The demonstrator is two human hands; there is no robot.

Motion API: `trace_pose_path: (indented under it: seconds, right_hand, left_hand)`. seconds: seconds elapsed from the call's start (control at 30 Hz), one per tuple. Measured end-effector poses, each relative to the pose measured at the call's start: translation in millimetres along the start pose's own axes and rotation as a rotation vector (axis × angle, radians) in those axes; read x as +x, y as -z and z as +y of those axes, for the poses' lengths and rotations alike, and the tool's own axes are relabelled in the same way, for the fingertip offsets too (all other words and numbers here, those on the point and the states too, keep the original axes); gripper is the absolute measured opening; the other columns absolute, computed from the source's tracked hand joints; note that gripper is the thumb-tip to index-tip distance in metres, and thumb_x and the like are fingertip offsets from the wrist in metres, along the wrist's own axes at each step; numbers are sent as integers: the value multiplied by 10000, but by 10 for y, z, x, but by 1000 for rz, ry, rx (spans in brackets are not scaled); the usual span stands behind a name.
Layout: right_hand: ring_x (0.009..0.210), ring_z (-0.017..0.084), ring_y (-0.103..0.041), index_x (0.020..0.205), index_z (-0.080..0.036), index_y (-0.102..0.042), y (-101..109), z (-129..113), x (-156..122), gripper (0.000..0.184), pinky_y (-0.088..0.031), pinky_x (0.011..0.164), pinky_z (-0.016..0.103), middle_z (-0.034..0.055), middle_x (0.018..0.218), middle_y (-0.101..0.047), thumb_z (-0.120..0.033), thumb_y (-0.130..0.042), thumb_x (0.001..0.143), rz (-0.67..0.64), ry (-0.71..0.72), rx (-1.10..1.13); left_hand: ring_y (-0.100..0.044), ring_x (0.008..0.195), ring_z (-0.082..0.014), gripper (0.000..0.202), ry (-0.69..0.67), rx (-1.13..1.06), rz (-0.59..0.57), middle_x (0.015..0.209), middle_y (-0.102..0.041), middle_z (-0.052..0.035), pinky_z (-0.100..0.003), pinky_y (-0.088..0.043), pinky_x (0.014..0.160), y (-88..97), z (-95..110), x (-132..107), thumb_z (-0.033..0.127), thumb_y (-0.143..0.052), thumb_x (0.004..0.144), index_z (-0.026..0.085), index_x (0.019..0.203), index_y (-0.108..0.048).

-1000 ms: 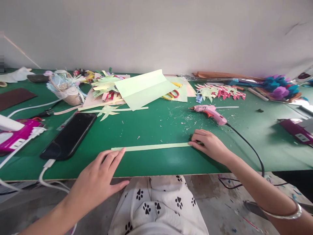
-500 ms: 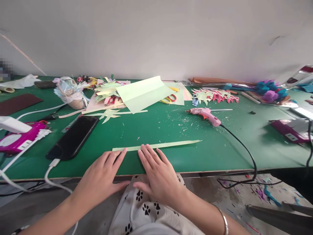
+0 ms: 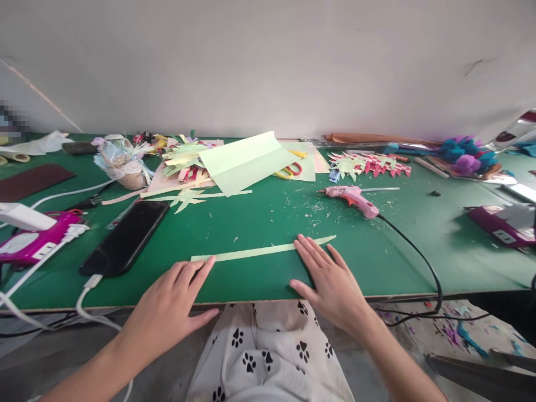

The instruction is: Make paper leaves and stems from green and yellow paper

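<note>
We rest our left hand [image 3: 170,301] and right hand [image 3: 335,285] on the thin pale-green paper strip [image 3: 251,253], near us on the green worktop [image 3: 251,282], maybe so it can't slide; thumbs wide, fingers gripping nothing.

head camera | above paw-print garment [image 3: 272,357], bottom centre | faces forward, angled down | left hand [image 3: 173,298], right hand [image 3: 333,285] near, lower frame | green worktop [image 3: 255,285] mid-frame | wall [image 3: 251,67] farther, top
</note>
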State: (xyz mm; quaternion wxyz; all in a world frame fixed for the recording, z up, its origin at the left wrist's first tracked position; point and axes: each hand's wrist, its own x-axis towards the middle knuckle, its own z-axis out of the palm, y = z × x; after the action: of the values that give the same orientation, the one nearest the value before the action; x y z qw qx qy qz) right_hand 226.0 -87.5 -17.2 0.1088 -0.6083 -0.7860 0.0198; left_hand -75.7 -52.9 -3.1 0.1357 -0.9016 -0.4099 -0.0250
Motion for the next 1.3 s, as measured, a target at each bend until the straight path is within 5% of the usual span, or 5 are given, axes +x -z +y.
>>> trace_pose_path:
  seconds: [0.27,0.57,0.8,1.07,1.3]
  right_hand:
    - [1296,230,-324,1415,-200,-212,-9,311,-165,633,-283,1032,459,56,1428,-308,-529,-299,881,44,-103,-93]
    - [894,186,-592,976,-225,-616,101,343,205,240,-275,981,460,48,1008,-641,-299,-398,905,145,26,-72]
    - [841,147,-571,912,-222,-583,156,364,345,173,-296,929,429,21,899,-606,-234,-411,897,82,125,32]
    - [880,162,-517,831,-200,-556,133,422,304,45,-434,795,307,49,937,-562,-227,-522,821,62,82,384]
    - [909,187,-532,967,-212,-570,91,303,310,158,-452,793,337,57,953,-577,-221,-512,820,127,82,374]
  left_hand:
    - [-516,935,-271,675,1,-31,-27,1007,-559,-131,-353,-435,737,32,-48,18,538,-443,817,121,1343,-371]
    - [-523,965,-241,563,-72,-209,-88,1067,-568,-89,-325,-410,765,202,-47,567,581,-426,808,171,1181,-519]
    - [-571,764,-150,234,-223,-416,-131,921,-611,-26,-262,-391,674,98,244,1137,325,-398,894,184,946,-578]
    - [-552,688,-136,229,-223,-501,-168,825,-602,-13,-246,-372,606,146,85,1045,289,-392,887,180,808,-578]
    - [-587,811,-161,179,-308,-434,-75,905,-605,-24,-247,-396,644,97,578,1321,317,-511,853,176,945,-572]
